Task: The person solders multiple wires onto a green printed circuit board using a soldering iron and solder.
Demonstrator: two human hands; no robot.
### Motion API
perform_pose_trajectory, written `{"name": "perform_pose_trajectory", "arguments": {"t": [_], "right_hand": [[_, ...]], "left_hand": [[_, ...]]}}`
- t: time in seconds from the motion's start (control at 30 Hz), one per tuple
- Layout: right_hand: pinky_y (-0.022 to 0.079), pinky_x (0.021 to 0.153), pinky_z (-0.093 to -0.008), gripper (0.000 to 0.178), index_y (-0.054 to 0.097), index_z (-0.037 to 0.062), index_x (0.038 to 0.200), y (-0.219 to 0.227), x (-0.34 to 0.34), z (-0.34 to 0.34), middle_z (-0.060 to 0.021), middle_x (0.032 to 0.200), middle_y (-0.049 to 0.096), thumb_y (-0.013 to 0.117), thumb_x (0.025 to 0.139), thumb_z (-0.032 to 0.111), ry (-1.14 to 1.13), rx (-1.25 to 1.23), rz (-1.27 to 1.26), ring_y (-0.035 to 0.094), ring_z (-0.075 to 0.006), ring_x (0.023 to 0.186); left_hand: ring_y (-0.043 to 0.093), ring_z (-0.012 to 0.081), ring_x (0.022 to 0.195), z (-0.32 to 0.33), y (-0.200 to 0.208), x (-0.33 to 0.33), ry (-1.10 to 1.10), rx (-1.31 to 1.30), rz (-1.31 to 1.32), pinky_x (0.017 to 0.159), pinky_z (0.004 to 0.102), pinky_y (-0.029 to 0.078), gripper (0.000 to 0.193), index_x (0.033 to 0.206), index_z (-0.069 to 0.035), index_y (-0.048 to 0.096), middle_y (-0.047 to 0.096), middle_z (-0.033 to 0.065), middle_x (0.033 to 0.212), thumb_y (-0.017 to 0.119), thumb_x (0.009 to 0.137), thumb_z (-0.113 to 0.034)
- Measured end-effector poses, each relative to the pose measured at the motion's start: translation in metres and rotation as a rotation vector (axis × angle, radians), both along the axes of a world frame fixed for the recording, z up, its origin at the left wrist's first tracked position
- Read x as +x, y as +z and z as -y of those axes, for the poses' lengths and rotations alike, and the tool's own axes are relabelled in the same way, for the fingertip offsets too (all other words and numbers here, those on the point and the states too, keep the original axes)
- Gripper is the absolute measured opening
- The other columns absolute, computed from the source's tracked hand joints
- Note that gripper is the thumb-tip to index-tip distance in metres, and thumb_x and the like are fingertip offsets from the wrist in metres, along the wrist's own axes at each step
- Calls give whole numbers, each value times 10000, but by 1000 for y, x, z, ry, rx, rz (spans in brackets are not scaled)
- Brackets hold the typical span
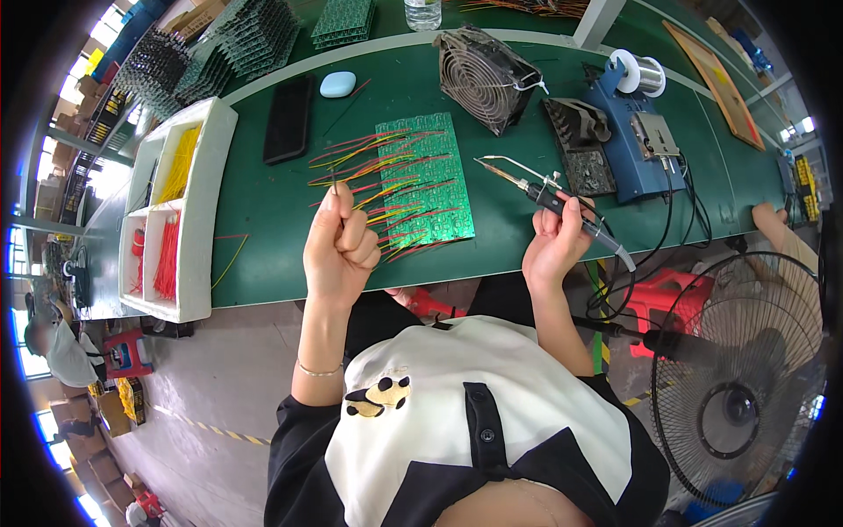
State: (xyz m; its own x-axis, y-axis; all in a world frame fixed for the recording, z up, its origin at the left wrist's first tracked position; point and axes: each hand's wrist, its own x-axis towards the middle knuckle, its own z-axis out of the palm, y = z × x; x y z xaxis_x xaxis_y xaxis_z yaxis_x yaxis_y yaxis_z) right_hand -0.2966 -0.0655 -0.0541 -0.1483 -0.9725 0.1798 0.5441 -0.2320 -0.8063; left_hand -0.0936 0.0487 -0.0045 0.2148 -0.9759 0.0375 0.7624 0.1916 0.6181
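My left hand (338,241) is closed in a pinch, with a thin dark wire (334,178) just poking out above the fingertips. Beside it lies a green circuit board panel (452,193), with rows of red and yellow wires (351,151) attached and sticking out past its left edge. In my right hand (556,241) is a soldering iron (551,200), fitted with a thin metal solder-feed tube. Its tip points up and left, close to the panel's right edge; whether it touches the board I cannot tell.
A white tray (198,237) holds yellow and red wires at left, near a black phone (288,119) and a pale blue case (338,85). Behind stand a small fan (483,79), iron stand (584,145) and blue solder feeder (628,132). A large floor fan (738,378) is at right.
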Motion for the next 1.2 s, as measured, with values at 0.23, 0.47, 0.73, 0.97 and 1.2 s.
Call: {"name": "perform_pose_trajectory", "arguments": {"t": [0.23, 0.47, 0.73, 0.97, 1.2], "right_hand": [[216, 440, -221, 189, 478, 48, 804, 0, 0, -2, 32, 529, 316, 458, 902, 208, 35, 11, -22, 256, -48, 463], [235, 458, -227, 240, 476, 34, 834, 0, 2, -4, 22, 553, 326, 422, 928, 248, 0, -44, -51, 280, -56, 488], [279, 438, -205, 185, 496, 3, 838, -12, -8, -11, -20, 651, 447, 457, 907, 171, 22, -151, -82, 376, -62, 501], [302, 430, -201, 170, 497, 1, 818, -16, -9, -16, -20, 664, 453, 492, 891, 156, 30, -130, -104, 399, -58, 515], [378, 448, -181, 194, 491, -17, 803, -17, -7, -19, -42, 763, 484, 534, 868, 161, -97, -163, -182, 451, -52, 564]], "left_hand": [[132, 28, 383, 10, 1, -11, 121, 132, 203, 365, 208, 110, 108, 866, -100, 382, 204, -75, 491, 407, 934, -180], [519, 92, 555, 17, -17, -12, 423, 257, 1209, 514, 217, 430, 88, 768, 30, 545, 557, 42, 672, 628, 741, 38], [549, 176, 546, 30, -20, -14, 448, 45, 1609, 490, 272, 429, 106, 767, -41, 639, 534, 62, 673, 623, 695, 35], [507, 143, 502, 35, -28, -15, 412, 70, 1700, 483, 239, 410, 76, 768, -14, 632, 553, 68, 650, 620, 710, 33], [546, 201, 495, 36, -37, -15, 454, 57, 1700, 437, 281, 410, 74, 745, -63, 615, 578, 42, 644, 640, 696, -13]]}}
